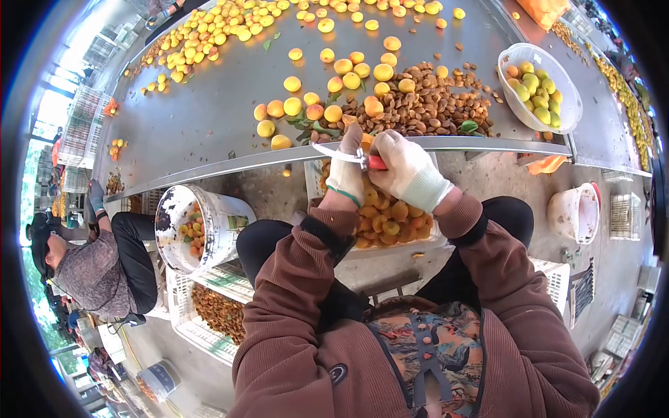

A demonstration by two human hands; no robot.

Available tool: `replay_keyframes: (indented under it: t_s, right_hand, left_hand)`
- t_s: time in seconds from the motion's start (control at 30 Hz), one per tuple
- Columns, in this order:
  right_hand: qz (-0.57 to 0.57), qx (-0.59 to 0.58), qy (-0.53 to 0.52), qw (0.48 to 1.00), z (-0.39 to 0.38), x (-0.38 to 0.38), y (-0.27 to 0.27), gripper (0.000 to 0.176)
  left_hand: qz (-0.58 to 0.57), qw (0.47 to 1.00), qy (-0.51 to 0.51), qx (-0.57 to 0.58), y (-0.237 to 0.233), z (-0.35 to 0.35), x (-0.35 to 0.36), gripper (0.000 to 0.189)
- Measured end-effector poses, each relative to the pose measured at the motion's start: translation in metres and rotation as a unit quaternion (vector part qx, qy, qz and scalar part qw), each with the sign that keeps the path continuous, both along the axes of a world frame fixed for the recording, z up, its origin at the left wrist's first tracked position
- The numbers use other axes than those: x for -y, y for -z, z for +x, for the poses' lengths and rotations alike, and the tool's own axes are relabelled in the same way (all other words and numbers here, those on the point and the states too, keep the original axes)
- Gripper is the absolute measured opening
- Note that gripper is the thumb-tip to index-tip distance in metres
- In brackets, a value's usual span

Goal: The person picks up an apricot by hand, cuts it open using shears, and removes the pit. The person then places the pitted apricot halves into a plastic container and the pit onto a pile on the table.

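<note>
My right hand, in a white knit glove, is closed round the red handle of a small knife. The knife's curved blade points left across my left hand. That hand wears a stained white glove and is closed on an orange apricot, which shows only in part between the two hands. Below both hands sits a crate of apricot halves. Just beyond the table edge lie a heap of brown apricot pits and several whole apricots.
The metal table has a raised front rim and more apricots at the back. A white bowl of greenish fruit stands right. A bucket and a pit-filled crate are at left, near a seated person.
</note>
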State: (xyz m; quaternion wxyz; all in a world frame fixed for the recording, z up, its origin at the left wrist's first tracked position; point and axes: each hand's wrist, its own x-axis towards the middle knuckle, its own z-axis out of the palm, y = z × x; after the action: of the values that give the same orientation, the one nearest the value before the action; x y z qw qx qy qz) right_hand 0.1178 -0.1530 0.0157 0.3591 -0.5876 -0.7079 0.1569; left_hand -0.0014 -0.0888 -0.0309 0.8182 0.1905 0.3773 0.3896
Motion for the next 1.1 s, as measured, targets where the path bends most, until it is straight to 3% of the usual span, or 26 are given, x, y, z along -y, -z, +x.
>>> replay_keyframes:
  t_s: [0.07, 0.13, 0.17, 0.2, 0.23, 0.27, 0.3, 0.37, 0.4, 0.5, 0.53, 0.57, 0.63, 0.67, 0.7, 0.77, 0.8, 0.87, 0.9, 1.0, 1.03, 1.1]
  right_hand:
    - [0.025, -0.021, 0.028, 0.999, 0.004, -0.006, 0.006, 0.026]
    - [0.100, -0.070, 0.093, 0.988, 0.012, -0.014, 0.001, 0.022]
    - [0.086, -0.130, 0.142, 0.977, 0.021, -0.022, 0.007, 0.023]
    - [0.041, -0.118, 0.220, 0.967, 0.028, -0.025, -0.011, 0.024]
    - [0.070, -0.172, 0.242, 0.952, 0.042, -0.035, -0.002, 0.023]
    - [0.117, -0.203, 0.227, 0.945, 0.059, -0.046, 0.004, 0.021]
    - [0.163, -0.234, 0.210, 0.935, 0.065, -0.050, -0.002, 0.020]
    - [0.123, -0.293, 0.221, 0.922, 0.073, -0.047, -0.009, 0.018]
    - [0.080, -0.350, 0.228, 0.905, 0.075, -0.044, -0.018, 0.016]
    - [-0.008, -0.450, 0.227, 0.864, 0.062, -0.031, -0.037, 0.014]
    - [0.008, -0.433, 0.219, 0.874, 0.061, -0.030, -0.030, 0.015]
    - [0.010, -0.434, 0.222, 0.873, 0.061, -0.030, -0.022, 0.015]
    - [0.050, -0.380, 0.195, 0.903, 0.062, -0.030, -0.010, 0.019]
    - [0.024, -0.362, 0.196, 0.911, 0.061, -0.024, -0.014, 0.023]
    - [0.026, -0.362, 0.196, 0.911, 0.061, -0.022, -0.013, 0.023]
    - [-0.024, -0.341, 0.191, 0.920, 0.060, -0.021, -0.006, 0.024]
    - [-0.024, -0.329, 0.189, 0.925, 0.059, -0.021, -0.002, 0.023]
    - [-0.026, -0.341, 0.159, 0.926, 0.051, -0.017, -0.005, 0.018]
    - [-0.027, -0.349, 0.134, 0.927, 0.048, -0.015, -0.006, 0.014]
    - [-0.032, -0.384, 0.115, 0.915, 0.036, -0.011, -0.001, 0.019]
    - [-0.076, -0.466, 0.078, 0.878, 0.030, -0.001, -0.018, 0.017]
    - [-0.149, -0.515, 0.046, 0.843, 0.023, 0.006, -0.028, 0.018]
  left_hand:
    - [-0.012, 0.999, -0.024, -0.023, -0.008, -0.001, -0.001, 0.043]
    - [-0.004, 0.991, 0.135, -0.008, -0.014, -0.014, -0.002, 0.045]
    - [-0.005, 0.990, 0.138, -0.008, -0.016, -0.010, 0.001, 0.045]
    - [-0.028, 0.992, 0.117, -0.030, -0.019, -0.003, 0.005, 0.047]
    - [-0.050, 0.993, 0.097, -0.053, -0.021, 0.001, 0.008, 0.048]
    - [0.023, 0.986, 0.156, -0.058, -0.006, -0.004, 0.008, 0.045]
    - [0.024, 0.985, 0.159, -0.059, -0.006, -0.003, 0.013, 0.045]
    - [0.292, 0.902, 0.227, -0.222, -0.005, 0.000, 0.022, 0.039]
    - [0.294, 0.901, 0.230, -0.223, -0.007, -0.001, 0.023, 0.039]
    - [0.442, 0.723, 0.246, -0.470, -0.024, -0.007, 0.020, 0.038]
    - [0.452, 0.686, 0.254, -0.511, -0.050, -0.014, 0.015, 0.030]
    - [0.469, 0.663, 0.173, -0.557, -0.039, -0.023, 0.000, 0.028]
    - [0.466, 0.551, 0.086, -0.687, -0.061, -0.046, -0.027, 0.040]
    - [0.370, 0.473, 0.121, -0.790, -0.066, -0.056, -0.045, 0.049]
    - [0.360, 0.429, 0.101, -0.822, -0.061, -0.071, -0.055, 0.053]
    - [0.291, 0.371, 0.158, -0.867, -0.040, -0.088, -0.079, 0.057]
    - [0.289, 0.371, 0.156, -0.869, -0.035, -0.093, -0.088, 0.057]
    - [0.242, 0.469, 0.233, -0.817, -0.030, -0.098, -0.100, 0.060]
    - [0.243, 0.466, 0.234, -0.818, -0.030, -0.098, -0.098, 0.060]
    - [0.406, 0.710, 0.065, -0.571, -0.030, -0.084, -0.085, 0.056]
    - [0.442, 0.764, 0.072, -0.464, -0.032, -0.076, -0.079, 0.051]
    - [0.409, 0.888, 0.075, -0.197, -0.037, -0.062, -0.055, 0.047]
